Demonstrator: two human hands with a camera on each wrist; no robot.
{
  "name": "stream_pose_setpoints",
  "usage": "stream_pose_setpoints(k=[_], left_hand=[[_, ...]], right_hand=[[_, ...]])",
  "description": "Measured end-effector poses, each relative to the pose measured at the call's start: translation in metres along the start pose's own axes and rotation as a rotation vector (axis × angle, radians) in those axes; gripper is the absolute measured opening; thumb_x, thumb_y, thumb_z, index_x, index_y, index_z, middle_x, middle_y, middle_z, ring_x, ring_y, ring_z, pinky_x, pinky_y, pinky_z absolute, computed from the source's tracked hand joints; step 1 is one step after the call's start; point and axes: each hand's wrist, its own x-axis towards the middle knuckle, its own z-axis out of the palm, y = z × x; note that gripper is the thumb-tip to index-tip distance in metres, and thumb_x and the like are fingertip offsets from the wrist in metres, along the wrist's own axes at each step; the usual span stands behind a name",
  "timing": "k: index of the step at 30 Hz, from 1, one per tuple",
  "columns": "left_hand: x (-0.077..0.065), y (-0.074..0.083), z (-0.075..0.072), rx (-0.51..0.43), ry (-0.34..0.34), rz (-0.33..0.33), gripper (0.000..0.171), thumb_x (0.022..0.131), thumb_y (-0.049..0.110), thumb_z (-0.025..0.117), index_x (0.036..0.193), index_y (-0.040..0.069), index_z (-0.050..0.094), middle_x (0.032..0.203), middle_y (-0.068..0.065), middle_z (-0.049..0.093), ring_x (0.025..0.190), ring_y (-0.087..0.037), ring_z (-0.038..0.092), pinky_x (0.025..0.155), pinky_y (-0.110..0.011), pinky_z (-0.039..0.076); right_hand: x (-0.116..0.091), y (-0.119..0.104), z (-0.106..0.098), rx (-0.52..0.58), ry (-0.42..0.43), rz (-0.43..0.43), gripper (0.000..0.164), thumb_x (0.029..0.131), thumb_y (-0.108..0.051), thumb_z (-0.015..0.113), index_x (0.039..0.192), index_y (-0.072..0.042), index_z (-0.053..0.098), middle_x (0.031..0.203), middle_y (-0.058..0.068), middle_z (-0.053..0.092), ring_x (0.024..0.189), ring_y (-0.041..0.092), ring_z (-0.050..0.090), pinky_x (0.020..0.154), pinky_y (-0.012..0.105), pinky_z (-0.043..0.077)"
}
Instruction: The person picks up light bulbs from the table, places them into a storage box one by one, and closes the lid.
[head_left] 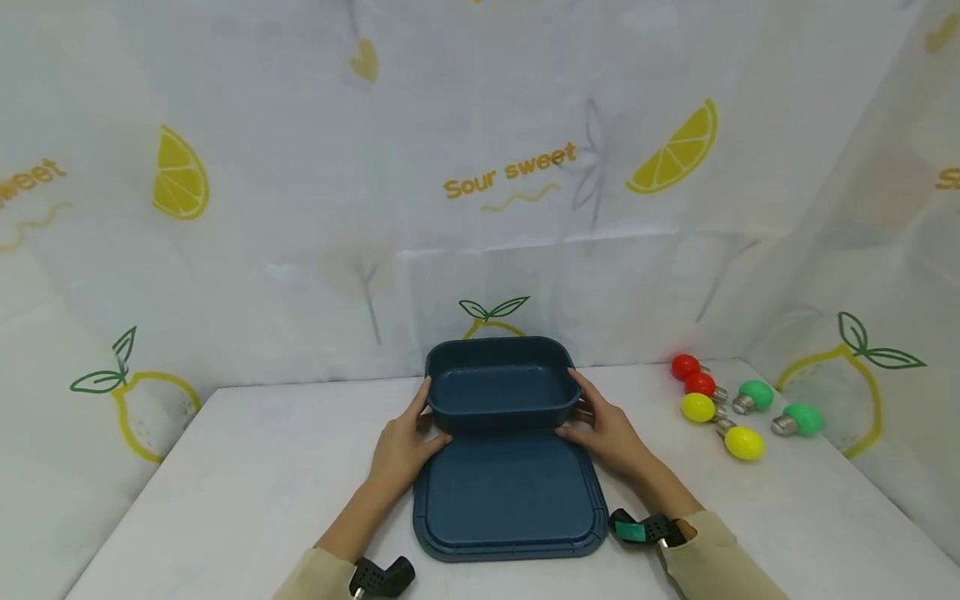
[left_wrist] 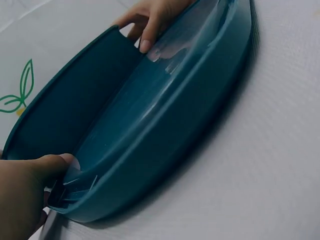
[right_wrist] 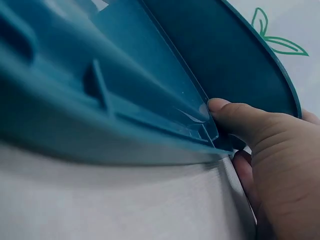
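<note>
A dark blue rectangular container (head_left: 504,422) stands at the middle of the table, just behind its flat matching lid (head_left: 510,500). My left hand (head_left: 402,447) grips the container's left end, thumb at the front and fingers round the side. At the opposite end my right hand (head_left: 611,429) holds it the same way. In the left wrist view, the container's wall (left_wrist: 75,95) rises along the far edge of the lid (left_wrist: 170,130). The right wrist view has my right thumb (right_wrist: 235,114) where wall and lid meet; the other fingers are mostly hidden.
Several toy-like bulbs lie at the table's right: red (head_left: 685,366), yellow (head_left: 744,443) and green (head_left: 804,419), with silver bases. The white table (head_left: 225,500) meets a lemon-printed cloth (head_left: 300,208) at the back and sides.
</note>
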Motion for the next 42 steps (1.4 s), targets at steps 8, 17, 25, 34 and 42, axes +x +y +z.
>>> stream_pose_setpoints(k=[8, 17, 25, 34, 42], left_hand=[[-0.004, 0.002, 0.0, 0.069, 0.018, -0.013, 0.096, 0.077, 0.03, 0.089, 0.157, 0.017, 0.038, 0.124, -0.018, 0.072, 0.107, -0.032, 0.073, 0.09, -0.053, 0.057], [-0.002, 0.003, 0.001, 0.037, 0.007, -0.063, 0.097, 0.08, 0.034, 0.086, 0.159, 0.021, 0.031, 0.139, -0.017, 0.064, 0.119, -0.033, 0.068, 0.094, -0.054, 0.056], [0.0, 0.007, 0.004, -0.025, -0.036, -0.087, 0.101, 0.082, 0.036, 0.085, 0.161, 0.02, 0.023, 0.156, -0.015, 0.048, 0.13, -0.035, 0.061, 0.105, -0.052, 0.051], [0.001, 0.0, 0.003, -0.27, -0.004, -0.1, 0.075, 0.102, 0.045, 0.056, 0.161, 0.015, 0.021, 0.163, -0.017, 0.036, 0.136, -0.039, 0.055, 0.112, -0.054, 0.045], [-0.001, -0.004, -0.003, -0.304, -0.011, -0.16, 0.081, 0.102, 0.044, 0.055, 0.164, 0.016, 0.011, 0.164, -0.022, 0.031, 0.138, -0.042, 0.052, 0.112, -0.06, 0.043]], right_hand=[[-0.01, -0.004, 0.004, -0.078, -0.006, -0.01, 0.096, 0.092, -0.019, 0.075, 0.164, -0.018, 0.013, 0.144, 0.025, 0.056, 0.125, 0.041, 0.063, 0.106, 0.055, 0.049], [-0.006, -0.01, -0.002, -0.043, -0.025, 0.024, 0.093, 0.094, -0.023, 0.073, 0.164, -0.02, 0.012, 0.153, 0.026, 0.046, 0.131, 0.043, 0.059, 0.109, 0.057, 0.046], [-0.004, -0.012, -0.013, -0.075, -0.052, 0.059, 0.091, 0.096, -0.025, 0.071, 0.164, -0.03, 0.011, 0.156, 0.023, 0.044, 0.137, 0.043, 0.053, 0.112, 0.057, 0.043], [-0.009, -0.008, -0.008, 0.059, 0.104, 0.136, 0.077, 0.098, -0.037, 0.066, 0.161, -0.018, 0.026, 0.155, 0.02, 0.047, 0.135, 0.039, 0.056, 0.109, 0.054, 0.048], [-0.014, -0.002, -0.014, -0.125, 0.374, 0.097, 0.065, 0.094, -0.037, 0.072, 0.149, -0.011, 0.049, 0.146, 0.016, 0.057, 0.133, 0.036, 0.055, 0.108, 0.057, 0.048]])
